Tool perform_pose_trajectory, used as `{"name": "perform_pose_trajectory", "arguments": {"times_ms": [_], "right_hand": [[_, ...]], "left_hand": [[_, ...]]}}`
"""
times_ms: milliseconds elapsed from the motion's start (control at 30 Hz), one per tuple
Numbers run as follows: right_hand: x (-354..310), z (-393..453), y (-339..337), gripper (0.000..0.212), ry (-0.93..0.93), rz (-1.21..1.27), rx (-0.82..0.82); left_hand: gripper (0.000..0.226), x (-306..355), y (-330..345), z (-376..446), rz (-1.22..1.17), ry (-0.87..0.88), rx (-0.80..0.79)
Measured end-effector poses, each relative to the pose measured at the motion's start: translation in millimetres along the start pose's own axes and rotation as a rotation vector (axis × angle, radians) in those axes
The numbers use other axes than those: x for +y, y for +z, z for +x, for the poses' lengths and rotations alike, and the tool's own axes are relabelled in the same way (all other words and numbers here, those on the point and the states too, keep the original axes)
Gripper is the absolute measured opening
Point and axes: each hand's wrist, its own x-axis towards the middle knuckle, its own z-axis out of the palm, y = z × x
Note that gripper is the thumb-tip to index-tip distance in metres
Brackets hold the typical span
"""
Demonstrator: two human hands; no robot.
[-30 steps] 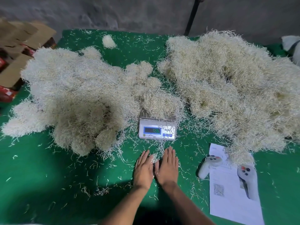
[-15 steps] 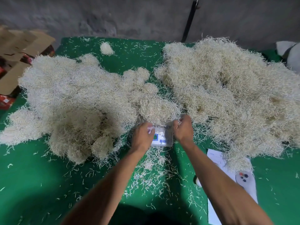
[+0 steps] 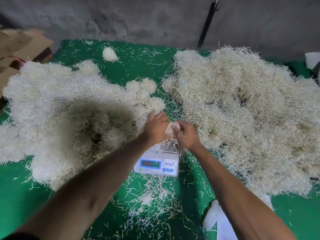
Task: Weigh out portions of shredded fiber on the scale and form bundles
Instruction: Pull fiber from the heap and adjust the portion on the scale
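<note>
Green cloth is covering the whole work surface and carrying everything else. Two big heaps of pale shredded fiber are lying on it: the right-hand heap, straw-coloured and loose, is spreading from the middle to the right edge, and the left-hand heap, whiter and partly shaded, is filling the left side. Both bare forearms are reaching in from the bottom edge toward the gap between the heaps. Brown flattened cardboard is lying off the cloth at the far left. A white sheet of paper is showing at the bottom, partly hidden under the right forearm.

A small white digital scale with a blue-framed display is sitting on the cloth between the heaps, its steel platter just below the hands; the reading is too blurred to make out. Loose short strands are scattered in front of it. A small white tuft of fiber is sitting alone near the far edge.

The left hand and the right hand are coming together just above the platter, fingers curled, both gripping one small clump of shredded fiber between them, with stray strands hanging down toward the platter.
</note>
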Motion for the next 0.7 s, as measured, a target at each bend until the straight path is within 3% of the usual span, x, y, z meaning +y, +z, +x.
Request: {"name": "perform_pose_trajectory", "arguments": {"times_ms": [100, 167, 233, 400, 533, 600, 700], "right_hand": [[19, 19, -19, 0.023, 0.231, 0.256, -0.056], [25, 34, -33, 0.021, 0.463, 0.465, -0.072], [26, 47, -40, 0.020, 0.636, 0.591, -0.060], [23, 74, -49, 0.023, 0.787, 0.641, -0.108], [25, 98, -59, 0.047, 0.783, 0.522, -0.103], [27, 107, -57, 0.046, 0.777, 0.488, -0.097], [36, 117, -60, 0.034, 0.842, 0.565, -0.061]], "left_hand": [[0.057, 0, 10, -5, -0.195, -0.042, 0.149], [0.038, 1, 13, -9, -0.329, -0.050, 0.307], [0.028, 6, 9, -8, -0.377, -0.051, 0.361], [0.029, 17, -10, 7, -0.373, -0.141, 0.258], [0.029, 18, -24, 13, -0.397, -0.145, 0.238], [0.024, 18, -30, 16, -0.458, -0.145, 0.216], [0.038, 21, -37, 15, -0.611, -0.148, 0.151]]}}
